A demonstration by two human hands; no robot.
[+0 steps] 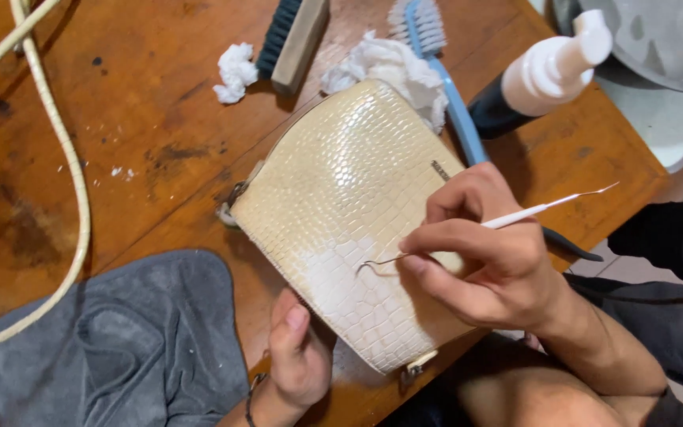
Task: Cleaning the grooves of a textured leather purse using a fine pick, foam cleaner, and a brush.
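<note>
At the far left a pale braided cord (73,182) loops across the wooden surface (144,119), and below it a grey cloth (120,340) lies crumpled at the near edge, touching nothing I hold. Next comes my left hand (298,360), clamped on the lower edge of the cream, scale-embossed handbag (341,198), thumb on top, steadying it flat on the surface. The handbag lies in the middle, its metal strap fittings showing at the left and bottom corners.

Beyond it, at the top, sit a wad of white tissue (235,71), a wooden-backed brush (294,35), a bigger wad of tissue (393,67) touching the bag's upper edge, and a blue-handled brush (444,79).

My right hand (488,261) pinches a thin white pick (507,220) with hooked metal ends, like a pen; its lower hook rests on the face of the handbag near the middle. Further right, a pump bottle (543,75) with a white top lies tipped by the surface's corner, with a metal bowl (658,35) beyond.

I judge the work is midway: the brushes, tissue and bottle lie aside as if used, and I am on the fine grooves now. The part near the hook looks paler and duller than the glossy upper half, though I cannot tell which of them is the cleaned side.
</note>
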